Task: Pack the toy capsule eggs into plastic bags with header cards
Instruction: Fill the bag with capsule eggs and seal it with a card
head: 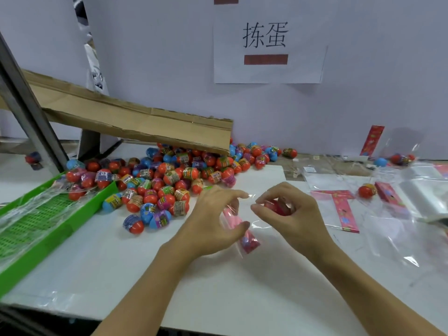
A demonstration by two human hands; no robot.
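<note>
White counter (pixel 218 287) carried a loose heap of capsule eggs (pixel 169 180) toward its back left, spilling from under a tilted cardboard chute (pixel 135 122). Green tray (pixel 36 229) sat at the left edge, partly covered with clear film. On the right — pink header cards (pixel 339 204), a lone red egg (pixel 366 190), and a stack of clear plastic bags (pixel 426 190).

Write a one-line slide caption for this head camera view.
Both hands, left hand and right hand, open a plastic bag holding a pink card, beside a pile of toy eggs.
</note>
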